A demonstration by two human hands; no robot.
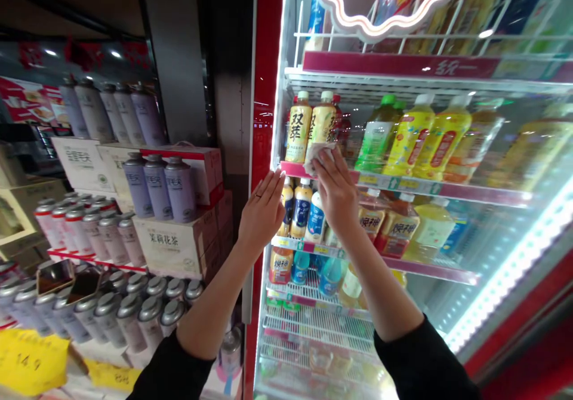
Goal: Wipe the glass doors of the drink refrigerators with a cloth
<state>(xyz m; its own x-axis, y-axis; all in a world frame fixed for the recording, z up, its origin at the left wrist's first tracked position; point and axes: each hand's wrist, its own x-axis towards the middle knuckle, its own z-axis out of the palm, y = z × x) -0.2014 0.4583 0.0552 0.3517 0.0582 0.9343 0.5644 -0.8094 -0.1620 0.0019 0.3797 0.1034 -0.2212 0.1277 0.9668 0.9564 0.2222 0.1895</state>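
My right hand [335, 188] presses a crumpled white cloth [319, 156] against the clear front of a lit drinks cooler, its fingers over the cloth. Behind the cloth stand yellow-labelled bottles [299, 128] with white caps, partly covered by it. My left hand [263, 209] lies flat near the cooler's left edge, fingers stretched out and a ring on one of them. It holds nothing. Small bottles with dark blue labels [301, 210] show on the shelf between my two hands.
A red frame [265, 101] borders the cooler on the left. A glowing sign [380, 30] hangs at the top, and a bright light strip [514, 274] runs down the right. Stacked cartons [168, 242] and lilac cans [181, 191] stand left of my left arm, above yellow price cards [33, 361].
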